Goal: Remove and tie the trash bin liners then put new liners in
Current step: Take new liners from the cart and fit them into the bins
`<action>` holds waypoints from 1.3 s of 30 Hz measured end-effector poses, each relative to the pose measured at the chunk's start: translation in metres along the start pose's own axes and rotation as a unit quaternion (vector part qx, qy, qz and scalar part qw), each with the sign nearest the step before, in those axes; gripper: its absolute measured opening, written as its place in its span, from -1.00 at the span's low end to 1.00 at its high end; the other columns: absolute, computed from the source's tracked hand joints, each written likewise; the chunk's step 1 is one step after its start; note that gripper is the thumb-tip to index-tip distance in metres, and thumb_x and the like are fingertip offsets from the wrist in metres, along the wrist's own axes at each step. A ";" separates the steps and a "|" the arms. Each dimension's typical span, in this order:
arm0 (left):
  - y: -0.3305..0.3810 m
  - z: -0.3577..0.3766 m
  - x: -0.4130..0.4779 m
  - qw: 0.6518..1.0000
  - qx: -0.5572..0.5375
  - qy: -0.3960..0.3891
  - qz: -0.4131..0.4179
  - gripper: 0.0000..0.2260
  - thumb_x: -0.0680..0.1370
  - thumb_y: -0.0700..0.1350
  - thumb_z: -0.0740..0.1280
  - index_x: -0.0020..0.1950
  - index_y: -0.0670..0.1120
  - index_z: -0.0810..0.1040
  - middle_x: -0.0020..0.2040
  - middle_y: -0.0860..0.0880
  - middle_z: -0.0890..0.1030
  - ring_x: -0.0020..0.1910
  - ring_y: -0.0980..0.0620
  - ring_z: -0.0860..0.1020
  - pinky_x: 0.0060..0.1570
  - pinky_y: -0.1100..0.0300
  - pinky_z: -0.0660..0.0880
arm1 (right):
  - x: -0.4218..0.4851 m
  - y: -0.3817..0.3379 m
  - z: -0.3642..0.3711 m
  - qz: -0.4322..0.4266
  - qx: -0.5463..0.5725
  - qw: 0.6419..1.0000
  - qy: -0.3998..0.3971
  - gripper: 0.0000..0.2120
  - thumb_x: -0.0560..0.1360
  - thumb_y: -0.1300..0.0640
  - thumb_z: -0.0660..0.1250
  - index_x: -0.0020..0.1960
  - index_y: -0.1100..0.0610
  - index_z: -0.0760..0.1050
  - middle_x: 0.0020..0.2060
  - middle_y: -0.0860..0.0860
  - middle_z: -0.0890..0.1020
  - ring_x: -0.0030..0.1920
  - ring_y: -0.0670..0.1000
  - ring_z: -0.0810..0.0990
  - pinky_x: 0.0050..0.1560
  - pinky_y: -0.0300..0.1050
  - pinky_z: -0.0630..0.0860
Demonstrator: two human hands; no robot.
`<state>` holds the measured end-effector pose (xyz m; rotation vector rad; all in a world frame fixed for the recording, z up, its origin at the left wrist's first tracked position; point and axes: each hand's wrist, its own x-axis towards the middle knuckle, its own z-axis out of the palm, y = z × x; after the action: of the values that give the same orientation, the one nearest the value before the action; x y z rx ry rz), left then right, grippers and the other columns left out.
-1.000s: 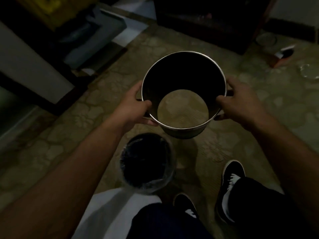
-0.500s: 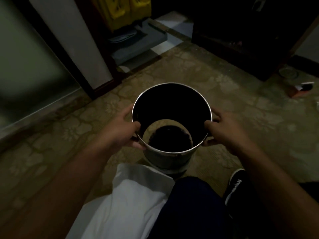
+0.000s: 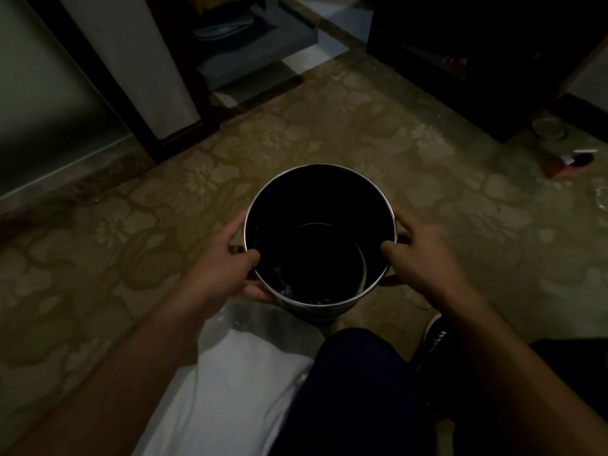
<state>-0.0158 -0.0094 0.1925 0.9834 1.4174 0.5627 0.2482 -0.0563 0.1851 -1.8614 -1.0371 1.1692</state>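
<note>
A round metal trash bin (image 3: 320, 165) with a shiny rim stands low over the patterned floor in front of my knee. My left hand (image 3: 227, 261) grips its left rim, thumb hooked inside and fingers outside. On the opposite rim my right hand (image 3: 418, 255) holds the same way. The inside is very dark. A crinkled dark liner (image 3: 283, 286) shows at the lower left inside, and a curved inner edge (image 3: 362, 268) shows at the right. The bin's bottom is hidden.
A white cloth or bag (image 3: 230, 373) lies on the floor by my left forearm. My dark-trousered knee (image 3: 355, 390) and a black shoe (image 3: 434, 334) are close behind the bin. Dark furniture (image 3: 477, 44) stands far right, a door frame (image 3: 131, 60) far left, a small orange item (image 3: 572, 161) at right.
Both hands carried the bottomless metal shell toward me and lowered it over the lined inner bucket. The floor seen through it earlier is now replaced by the dark bucket inside.
</note>
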 end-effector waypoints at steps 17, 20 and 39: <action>-0.027 0.013 0.035 1.000 -0.006 -0.008 -0.015 -0.30 0.58 -0.42 0.20 0.53 0.27 0.28 0.10 -0.19 0.63 -0.15 -0.19 0.72 -0.41 -0.01 0.62 | 0.027 0.034 0.009 0.038 -0.029 0.999 -0.006 -0.36 0.53 0.40 0.21 0.44 -0.18 0.39 -0.06 0.11 0.69 -0.18 0.15 0.74 -0.24 0.22 0.69; -0.037 0.016 0.042 1.000 0.000 -0.003 -0.021 -0.28 0.57 -0.43 0.18 0.51 0.29 0.30 0.08 -0.18 0.63 -0.15 -0.18 0.72 -0.38 -0.05 0.63 | 0.030 0.043 0.014 0.049 -0.026 0.998 -0.017 -0.39 0.55 0.39 0.21 0.47 -0.14 0.38 -0.02 0.06 0.68 -0.16 0.13 0.74 -0.23 0.18 0.70; -0.104 0.030 0.100 0.996 0.000 -0.016 -0.084 -0.32 0.56 -0.45 0.22 0.26 0.38 0.40 0.17 -0.13 0.62 0.00 -0.26 0.69 -0.15 -0.35 0.61 | 0.071 0.117 0.057 0.100 -0.079 0.992 -0.019 -0.42 0.50 0.38 0.22 0.42 -0.07 0.39 -0.03 0.14 0.67 -0.24 0.22 0.71 -0.23 0.26 0.68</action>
<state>0.0020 0.0130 0.0485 0.8588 1.4565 0.4210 0.2451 -0.0369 0.0383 -2.1148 -1.0065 1.2718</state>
